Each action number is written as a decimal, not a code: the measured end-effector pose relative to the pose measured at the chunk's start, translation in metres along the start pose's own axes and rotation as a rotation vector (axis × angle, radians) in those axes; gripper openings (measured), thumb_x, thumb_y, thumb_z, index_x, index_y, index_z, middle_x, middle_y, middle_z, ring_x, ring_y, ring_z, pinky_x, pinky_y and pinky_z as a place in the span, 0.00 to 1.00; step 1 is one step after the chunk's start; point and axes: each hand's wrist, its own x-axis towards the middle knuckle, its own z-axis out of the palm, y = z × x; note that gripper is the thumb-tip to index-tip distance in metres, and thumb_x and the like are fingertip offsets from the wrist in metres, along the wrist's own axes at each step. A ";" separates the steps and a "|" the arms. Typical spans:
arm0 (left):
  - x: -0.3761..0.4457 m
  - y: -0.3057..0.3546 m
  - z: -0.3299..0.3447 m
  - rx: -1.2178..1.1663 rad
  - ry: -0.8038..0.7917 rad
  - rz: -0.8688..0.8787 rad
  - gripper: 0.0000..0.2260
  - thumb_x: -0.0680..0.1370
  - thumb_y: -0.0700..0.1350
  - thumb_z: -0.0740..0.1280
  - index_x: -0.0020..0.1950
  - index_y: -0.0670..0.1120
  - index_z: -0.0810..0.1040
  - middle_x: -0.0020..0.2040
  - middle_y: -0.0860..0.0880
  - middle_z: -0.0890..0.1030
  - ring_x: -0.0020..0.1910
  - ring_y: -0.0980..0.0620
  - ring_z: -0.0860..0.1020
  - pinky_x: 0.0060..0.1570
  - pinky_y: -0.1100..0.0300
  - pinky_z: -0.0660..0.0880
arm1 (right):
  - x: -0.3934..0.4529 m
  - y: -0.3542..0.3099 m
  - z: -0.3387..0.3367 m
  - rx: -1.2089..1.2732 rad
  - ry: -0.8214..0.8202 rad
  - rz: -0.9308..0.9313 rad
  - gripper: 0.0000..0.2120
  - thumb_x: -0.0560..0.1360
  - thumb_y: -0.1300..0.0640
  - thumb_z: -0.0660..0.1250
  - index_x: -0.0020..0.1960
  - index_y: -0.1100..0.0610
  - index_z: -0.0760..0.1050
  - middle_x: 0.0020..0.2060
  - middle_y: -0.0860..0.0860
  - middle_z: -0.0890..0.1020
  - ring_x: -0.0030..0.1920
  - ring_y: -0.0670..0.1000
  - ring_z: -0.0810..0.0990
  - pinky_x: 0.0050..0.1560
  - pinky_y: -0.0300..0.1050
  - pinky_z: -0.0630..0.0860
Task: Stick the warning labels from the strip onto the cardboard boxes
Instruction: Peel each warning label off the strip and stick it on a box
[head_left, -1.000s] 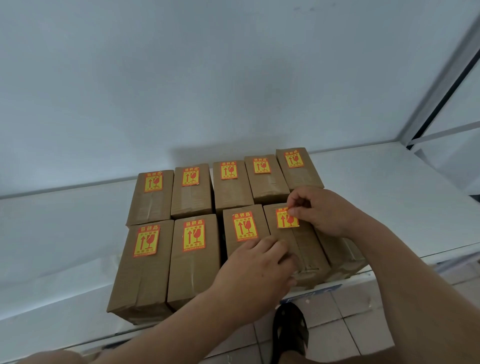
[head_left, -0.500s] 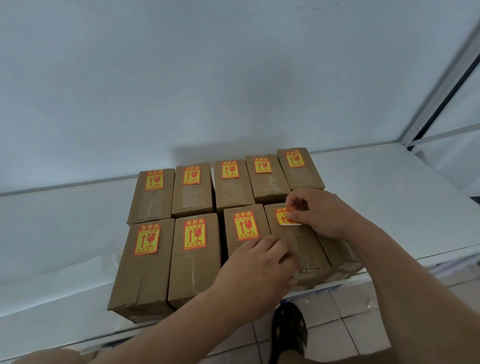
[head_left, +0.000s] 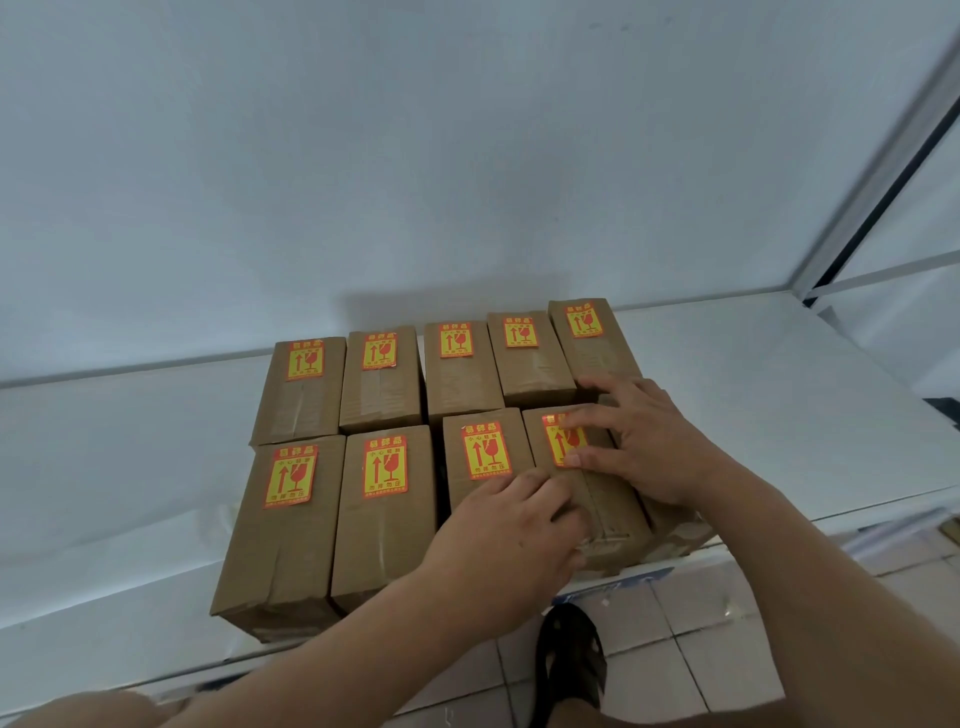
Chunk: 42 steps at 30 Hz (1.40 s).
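Gone from a pinch on the corner half a second ago to a flat spread: right hand (head_left: 654, 441), fingers now straight and splayed over the label (head_left: 555, 434), pressing it down, gripping nothing. Same place as before for left hand (head_left: 509, 530): fingers loosely bent, resting on the near part of the same box (head_left: 608, 499), steadying it; nothing seen in its hold.

Step in hand, by the look of it: smoothing down the label just laid on the fourth box of the front row. Label sits near the far end of the box top, half hidden under the fingers, in line with its neighbours.

Counted on the shelf (head_left: 779, 405): ten boxes, five in the back row, five in the front. Nine labels showing, one on each back box and one on each of the first four front ones.

Last box (head_left: 675, 525), front right, mostly hidden beneath the right hand and wrist; cannot tell whether labelled.

Next move probably calls for lifting the right hand clear, peeling a fresh label and setting it square on that last box. No strip in view, so its place cannot be told.
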 end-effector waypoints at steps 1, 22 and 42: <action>0.000 0.000 0.000 0.000 -0.003 -0.002 0.12 0.79 0.55 0.59 0.58 0.53 0.76 0.57 0.51 0.76 0.57 0.50 0.75 0.54 0.53 0.74 | -0.001 0.001 0.001 -0.017 0.002 0.006 0.21 0.73 0.37 0.65 0.65 0.35 0.71 0.74 0.41 0.58 0.72 0.49 0.53 0.71 0.51 0.55; 0.001 -0.001 0.001 0.016 0.000 -0.016 0.12 0.79 0.56 0.60 0.57 0.53 0.77 0.57 0.50 0.77 0.58 0.50 0.75 0.55 0.52 0.74 | 0.008 -0.012 0.010 -0.038 -0.021 0.007 0.22 0.73 0.35 0.62 0.66 0.36 0.71 0.75 0.42 0.57 0.75 0.49 0.47 0.75 0.58 0.52; 0.002 0.001 -0.004 -0.033 -0.045 -0.039 0.13 0.80 0.56 0.57 0.59 0.54 0.75 0.58 0.51 0.76 0.58 0.50 0.74 0.56 0.52 0.73 | -0.001 0.013 0.005 -0.034 0.007 0.067 0.26 0.70 0.32 0.64 0.67 0.33 0.68 0.75 0.43 0.57 0.75 0.51 0.48 0.73 0.57 0.50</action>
